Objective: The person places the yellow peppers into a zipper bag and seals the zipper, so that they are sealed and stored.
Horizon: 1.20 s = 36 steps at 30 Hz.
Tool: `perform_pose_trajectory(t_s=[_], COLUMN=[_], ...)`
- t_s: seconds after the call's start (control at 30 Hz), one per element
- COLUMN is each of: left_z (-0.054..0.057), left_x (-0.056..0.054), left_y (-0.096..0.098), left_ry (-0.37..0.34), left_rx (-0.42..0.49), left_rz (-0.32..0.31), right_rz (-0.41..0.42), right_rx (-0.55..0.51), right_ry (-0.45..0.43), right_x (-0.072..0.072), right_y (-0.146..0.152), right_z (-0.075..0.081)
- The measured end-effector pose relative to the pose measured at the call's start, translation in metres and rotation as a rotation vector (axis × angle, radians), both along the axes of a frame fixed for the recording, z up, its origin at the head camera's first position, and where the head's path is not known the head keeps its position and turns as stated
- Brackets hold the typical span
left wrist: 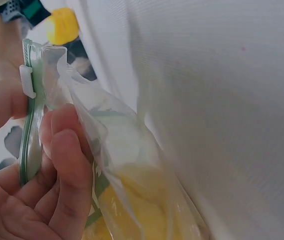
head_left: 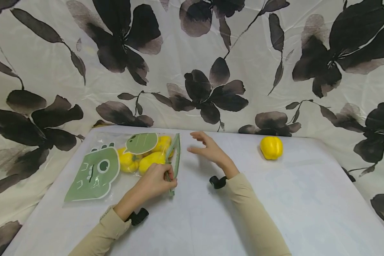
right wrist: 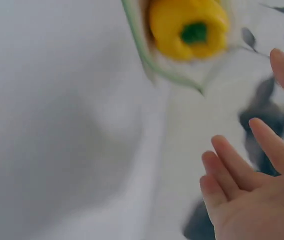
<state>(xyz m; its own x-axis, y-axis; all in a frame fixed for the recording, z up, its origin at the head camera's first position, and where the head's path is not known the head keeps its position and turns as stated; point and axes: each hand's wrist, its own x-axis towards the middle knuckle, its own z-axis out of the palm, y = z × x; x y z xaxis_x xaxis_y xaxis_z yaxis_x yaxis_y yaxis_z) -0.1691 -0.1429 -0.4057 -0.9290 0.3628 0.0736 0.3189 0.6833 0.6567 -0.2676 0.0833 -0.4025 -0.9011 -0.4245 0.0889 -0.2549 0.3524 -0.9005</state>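
A clear zip bag [head_left: 97, 174] with green cartoon-animal prints lies on the left of the table. Several yellow peppers [head_left: 152, 160] show through its plastic near the mouth. My left hand [head_left: 155, 179] pinches the bag's green zip edge [left wrist: 28, 135] close to its near end, where a white slider [left wrist: 27, 81] sits above the fingers. To the right of the bag mouth, my right hand [head_left: 212, 153] hovers with fingers spread and holds nothing. In the right wrist view, a yellow bell pepper [right wrist: 189, 32] with a green stem shows just inside the bag's mouth.
One loose yellow bell pepper [head_left: 271, 148] sits at the back right of the white-covered table [head_left: 307, 199]. Behind the table hangs a pale cloth [head_left: 166, 64] with dark flowers. A black wrist camera [head_left: 218, 182] is strapped under the right wrist.
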Motion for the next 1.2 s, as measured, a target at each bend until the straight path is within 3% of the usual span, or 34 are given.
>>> perform_pose_trajectory(t_s=[0.1,0.3,0.5,0.6,0.7,0.8,1.03,1.2], left_z=[0.0,-0.001,-0.002,-0.003,-0.003,-0.003,-0.004,-0.003], left_x=[0.0,0.0,0.001,0.001,0.0,0.0,0.0,0.0], left_y=[-0.001,-0.002,-0.002,-0.002,-0.002,-0.002,-0.001,-0.001], left_ry=[0.003,0.012,0.005,0.007,0.01,0.015,0.017,0.021], left_rx=[-0.001,-0.002,-0.005,-0.005,-0.005,-0.003,0.001,0.008], left_rz=[0.005,0.012,0.013,0.008,0.004,0.0,-0.002,-0.007], right_rz=[-0.092,-0.369,-0.628,-0.734,-0.795,-0.823,-0.797,-0.761], right_rx=[0.042,0.1,0.071,0.073,0.105,0.172,0.328,0.375], right_ry=[0.103,0.282,0.49,0.537,0.477,0.354,0.102,0.045], right_x=[0.002,0.012,0.016,0.015,0.014,0.016,0.014,0.011], right_y=[0.023,0.074,0.121,0.142,0.159,0.172,0.187,0.19], right_z=[0.012,0.03,0.03,0.025,0.02,0.013,-0.006,-0.019])
